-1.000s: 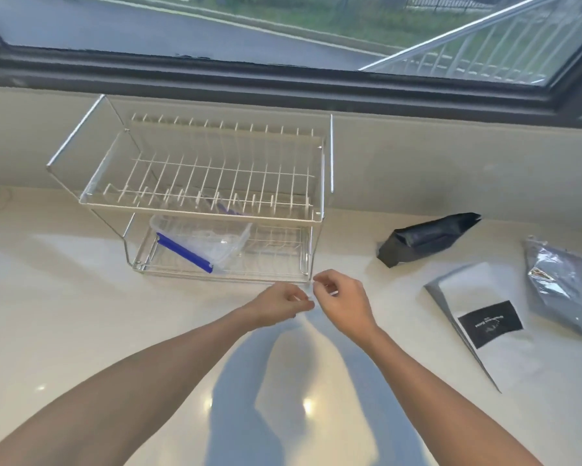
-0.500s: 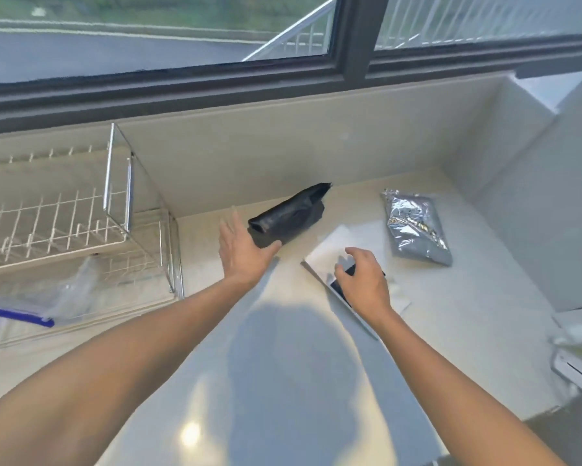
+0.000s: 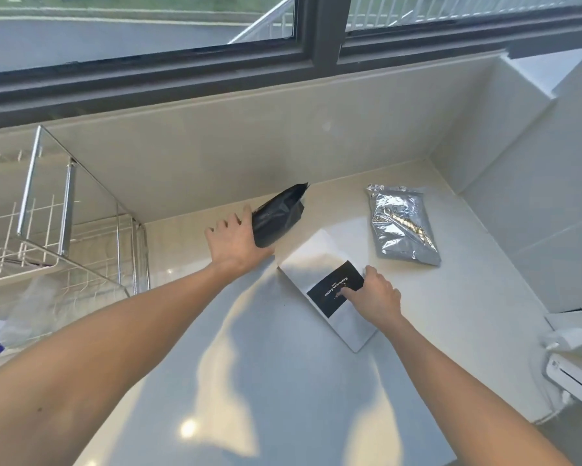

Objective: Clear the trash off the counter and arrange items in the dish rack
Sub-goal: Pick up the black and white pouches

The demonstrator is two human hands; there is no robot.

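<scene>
A black pouch [image 3: 279,215] lies by the back wall, its far end tilted up. My left hand [image 3: 234,243] is wrapped around its near end, thumb under it. A white pouch with a black label [image 3: 316,260] lies on the counter. My right hand [image 3: 378,295] grips its right edge, thumb pressed on the label. A crinkled silver foil pouch [image 3: 400,227] lies further right, untouched. At the left stands the two-tier wire dish rack [image 3: 64,230], with a clear plastic container with a blue strip [image 3: 10,321] in its lower tier.
A white device [image 3: 575,361] sits at the counter's right edge. The back wall and a dark-framed window run behind the counter [image 3: 282,398]. A side wall closes the right corner.
The view swung right, away from the rack. My left hand reached forward and closed on the black pouch. My right hand settled on the white pouch, which has shifted slightly.
</scene>
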